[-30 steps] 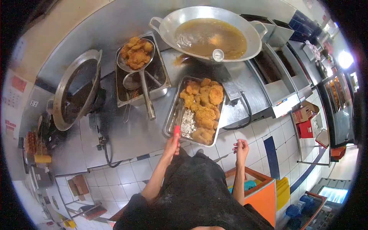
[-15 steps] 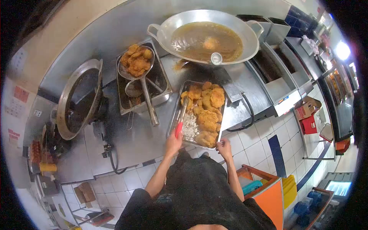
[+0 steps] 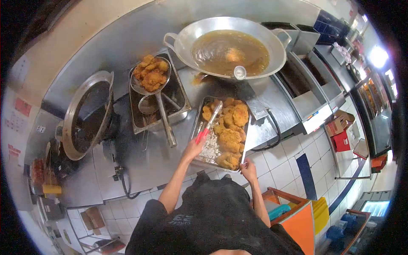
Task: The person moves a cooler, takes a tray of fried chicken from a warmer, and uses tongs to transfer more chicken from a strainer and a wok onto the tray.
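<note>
Currently, the left hand [image 3: 194, 149] is closed around the red handle of the tongs [image 3: 213, 115]. Their metal arms point away from the body, with the tips over the breaded fried pieces [image 3: 230, 140], which look like chicken. Whether the tips pinch 1 of these pieces, I cannot tell. The right hand [image 3: 248, 171] has its bent fingers at the near right corner of the steel tray [image 3: 197, 123]; I cannot tell if they pinch the rim or only rest against it.

What has changed is this: 1 second ago the right hand was apart from the tray, and now it is at the corner. Also, the tips of the tongs have shifted from the left side toward the middle of the far end. I judge that the tray is therefore better steadied, and that the tongs can press among the pieces with less risk of sliding it.

The pieces fill mostly the right side and the far end of the tray; the near left part shows pale crumbs [image 3: 210, 148]. Farther left, a strainer [image 3: 165, 121] with darker fried pieces [image 3: 151, 75] rests over a deep steel pan [image 3: 182, 112]. Beyond the tray stands a large wok [image 3: 276, 53] of oil [image 3: 208, 49], with 1 orange patch in it and a dial thermometer [image 3: 239, 72] at its near rim.
</note>
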Demonstrator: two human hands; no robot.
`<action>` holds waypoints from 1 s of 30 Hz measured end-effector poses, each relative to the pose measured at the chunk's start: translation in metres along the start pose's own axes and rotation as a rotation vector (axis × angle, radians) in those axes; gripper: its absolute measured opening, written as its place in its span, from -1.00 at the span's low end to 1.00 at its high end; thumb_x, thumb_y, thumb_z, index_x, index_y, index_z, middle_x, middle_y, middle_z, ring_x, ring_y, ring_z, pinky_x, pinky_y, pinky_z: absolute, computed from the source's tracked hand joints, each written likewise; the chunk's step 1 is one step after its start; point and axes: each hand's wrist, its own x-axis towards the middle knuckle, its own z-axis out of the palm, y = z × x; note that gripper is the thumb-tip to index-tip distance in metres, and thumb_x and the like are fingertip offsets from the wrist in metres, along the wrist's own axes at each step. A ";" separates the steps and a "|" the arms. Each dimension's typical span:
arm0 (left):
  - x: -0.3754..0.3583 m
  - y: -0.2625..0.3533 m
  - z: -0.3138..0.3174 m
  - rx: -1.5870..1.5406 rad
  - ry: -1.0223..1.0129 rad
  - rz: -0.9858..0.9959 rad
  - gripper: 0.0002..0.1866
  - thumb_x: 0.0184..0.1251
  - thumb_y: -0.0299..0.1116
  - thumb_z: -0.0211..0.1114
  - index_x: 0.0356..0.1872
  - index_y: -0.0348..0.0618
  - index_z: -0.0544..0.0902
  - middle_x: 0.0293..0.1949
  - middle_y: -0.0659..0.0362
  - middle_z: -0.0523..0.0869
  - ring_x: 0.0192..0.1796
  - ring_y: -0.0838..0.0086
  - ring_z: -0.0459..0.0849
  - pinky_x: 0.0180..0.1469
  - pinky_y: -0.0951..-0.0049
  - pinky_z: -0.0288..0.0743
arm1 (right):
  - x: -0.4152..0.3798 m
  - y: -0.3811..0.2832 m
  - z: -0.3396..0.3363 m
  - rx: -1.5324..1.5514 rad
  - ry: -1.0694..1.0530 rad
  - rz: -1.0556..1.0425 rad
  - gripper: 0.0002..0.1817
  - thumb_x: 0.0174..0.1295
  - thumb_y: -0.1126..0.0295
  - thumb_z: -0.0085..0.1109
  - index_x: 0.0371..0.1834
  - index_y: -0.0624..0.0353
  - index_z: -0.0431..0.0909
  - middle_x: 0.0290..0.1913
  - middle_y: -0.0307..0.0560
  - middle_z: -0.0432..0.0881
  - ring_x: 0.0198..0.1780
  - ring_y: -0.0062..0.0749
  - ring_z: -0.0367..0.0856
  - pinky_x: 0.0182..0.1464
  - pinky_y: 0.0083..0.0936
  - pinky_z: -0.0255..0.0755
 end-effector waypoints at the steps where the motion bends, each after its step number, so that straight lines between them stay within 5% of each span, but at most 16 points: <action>1: 0.009 0.005 0.000 0.009 0.007 -0.086 -0.43 0.31 0.17 0.14 -0.16 -0.25 0.58 -0.63 0.24 0.50 -0.69 0.54 0.47 -0.70 0.44 0.31 | 0.002 0.005 0.002 -0.033 -0.006 0.000 -0.78 0.21 0.40 0.15 -0.15 0.29 0.44 -0.59 -0.04 0.57 -0.64 -0.43 0.57 -0.59 -0.45 0.39; 4: 0.031 0.017 -0.004 0.128 0.015 -0.050 -0.41 0.28 0.16 0.17 -0.12 -0.29 0.58 -0.56 0.05 0.61 -0.49 0.27 0.64 -0.41 0.21 0.50 | 0.004 0.009 0.008 -0.069 0.064 -0.033 -0.77 0.20 0.40 0.16 -0.16 0.31 0.46 -0.61 -0.03 0.57 -0.66 -0.42 0.57 -0.59 -0.43 0.38; 6: 0.040 0.009 0.000 0.335 0.155 0.079 -0.46 0.29 0.09 0.17 -0.13 -0.30 0.57 -0.45 -0.15 0.67 -0.30 -0.04 0.68 -0.21 0.08 0.50 | 0.001 -0.001 0.002 -0.007 -0.010 0.135 -0.66 0.08 0.23 0.22 -0.15 0.21 0.52 -0.32 0.16 0.65 -0.21 0.07 0.63 -0.20 -0.15 0.46; 13: 0.012 0.079 -0.038 0.698 0.055 0.145 -0.58 0.31 -0.08 0.15 -0.15 -0.31 0.59 -0.31 -0.26 0.66 -0.19 -0.20 0.63 -0.13 -0.08 0.49 | -0.011 -0.024 -0.004 -0.104 0.080 0.102 -0.68 0.09 0.24 0.17 -0.15 0.19 0.54 -0.36 0.14 0.65 -0.27 0.04 0.63 -0.21 -0.16 0.46; 20: 0.028 0.160 -0.070 1.168 -0.151 0.359 -0.53 0.31 -0.01 0.16 -0.17 -0.34 0.50 -0.40 -0.21 0.67 -0.29 -0.14 0.66 -0.24 -0.04 0.54 | -0.015 -0.036 -0.010 -0.065 0.107 0.147 -0.65 0.10 0.22 0.18 -0.12 0.20 0.56 -0.38 0.13 0.65 -0.28 0.04 0.63 -0.21 -0.17 0.46; 22: 0.036 0.182 -0.081 1.313 -0.152 0.534 -0.53 0.27 0.00 0.21 -0.15 -0.29 0.48 -0.45 -0.12 0.68 -0.39 -0.02 0.69 -0.36 0.06 0.57 | -0.016 -0.034 -0.008 -0.030 0.133 0.133 -0.75 0.07 0.28 0.14 -0.22 0.15 0.50 -0.44 0.15 0.60 -0.28 0.14 0.59 -0.25 -0.06 0.42; 27: 0.118 0.212 -0.117 1.483 -0.336 0.909 -0.53 0.15 -0.02 0.30 -0.17 -0.25 0.48 -0.62 -0.03 0.61 -0.50 0.03 0.64 -0.49 0.12 0.51 | -0.015 -0.034 -0.007 -0.040 0.122 0.163 -0.73 0.08 0.27 0.16 -0.16 0.10 0.48 -0.46 0.01 0.61 -0.30 0.01 0.62 -0.27 -0.11 0.42; 30: 0.149 0.215 -0.108 1.626 -0.372 0.890 -0.54 0.07 -0.02 0.36 -0.20 -0.21 0.56 -0.53 0.01 0.68 -0.41 0.09 0.70 -0.36 0.16 0.57 | -0.015 -0.037 -0.007 -0.034 0.128 0.198 -0.75 0.08 0.27 0.17 -0.18 0.08 0.50 -0.46 -0.03 0.61 -0.31 -0.03 0.63 -0.29 -0.14 0.43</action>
